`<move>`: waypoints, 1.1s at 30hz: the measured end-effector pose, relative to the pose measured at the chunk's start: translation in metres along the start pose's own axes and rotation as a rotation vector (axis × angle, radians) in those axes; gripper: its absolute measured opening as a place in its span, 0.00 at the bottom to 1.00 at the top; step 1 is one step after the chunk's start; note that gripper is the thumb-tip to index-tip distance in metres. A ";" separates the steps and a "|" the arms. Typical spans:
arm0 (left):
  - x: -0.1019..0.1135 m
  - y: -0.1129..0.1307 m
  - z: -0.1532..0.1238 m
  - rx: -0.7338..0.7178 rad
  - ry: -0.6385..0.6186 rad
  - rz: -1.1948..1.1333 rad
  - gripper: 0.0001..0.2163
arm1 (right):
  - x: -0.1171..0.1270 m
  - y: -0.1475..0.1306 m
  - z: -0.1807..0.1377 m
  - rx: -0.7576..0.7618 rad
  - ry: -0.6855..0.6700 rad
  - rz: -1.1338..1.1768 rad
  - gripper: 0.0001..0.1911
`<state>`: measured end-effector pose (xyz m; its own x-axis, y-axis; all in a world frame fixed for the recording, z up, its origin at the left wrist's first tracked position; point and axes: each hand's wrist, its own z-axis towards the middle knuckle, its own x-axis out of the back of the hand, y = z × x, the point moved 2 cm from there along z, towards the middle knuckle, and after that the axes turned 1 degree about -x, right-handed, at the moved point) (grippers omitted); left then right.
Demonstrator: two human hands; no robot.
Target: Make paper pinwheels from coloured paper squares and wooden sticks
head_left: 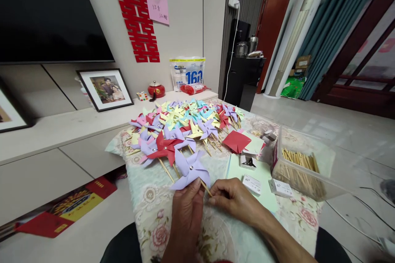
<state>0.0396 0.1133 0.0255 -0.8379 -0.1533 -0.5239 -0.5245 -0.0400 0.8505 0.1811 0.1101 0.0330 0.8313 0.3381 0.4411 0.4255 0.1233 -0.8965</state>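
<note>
A lavender paper pinwheel (187,171) with a round silver pin at its centre is held over the front of the table. My left hand (189,202) is closed on it just below the blades, thumb on the paper. The fingers of my right hand (228,195) pinch the lower end of its wooden stick (206,188). Right behind it lies a red pinwheel (165,148) on a stick. A large heap of finished pinwheels (182,115) in yellow, blue, pink, red and lavender covers the far part of the table.
A clear plastic box (304,174) of wooden sticks stands at the right edge. Near it are small white boxes (251,184), an open box of pins (247,162), red paper squares (237,141) and pale green sheets (264,172). Behind the floral tablecloth (157,213) runs a white cabinet (61,129).
</note>
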 end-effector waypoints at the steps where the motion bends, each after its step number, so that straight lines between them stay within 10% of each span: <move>1: -0.001 -0.001 0.000 0.006 0.004 -0.027 0.05 | 0.000 0.001 0.001 -0.001 0.014 -0.020 0.06; 9: 0.012 -0.025 0.004 0.272 0.085 -0.236 0.17 | 0.010 0.008 0.009 0.017 0.188 -0.023 0.07; 19: 0.006 -0.030 -0.002 0.251 0.044 -0.078 0.11 | 0.039 0.001 0.021 0.023 0.313 0.024 0.12; 24: 0.003 -0.038 -0.005 0.112 -0.094 0.289 0.03 | 0.054 -0.005 0.038 0.033 0.379 0.077 0.12; 33: -0.014 -0.035 -0.019 -0.202 -0.516 1.172 0.19 | 0.018 -0.025 0.074 0.037 0.185 -0.002 0.09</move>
<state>0.0721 0.0981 0.0039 -0.7647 0.1961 0.6139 0.5507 -0.2958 0.7805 0.1587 0.1824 0.0605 0.8836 0.1612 0.4396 0.4164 0.1588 -0.8952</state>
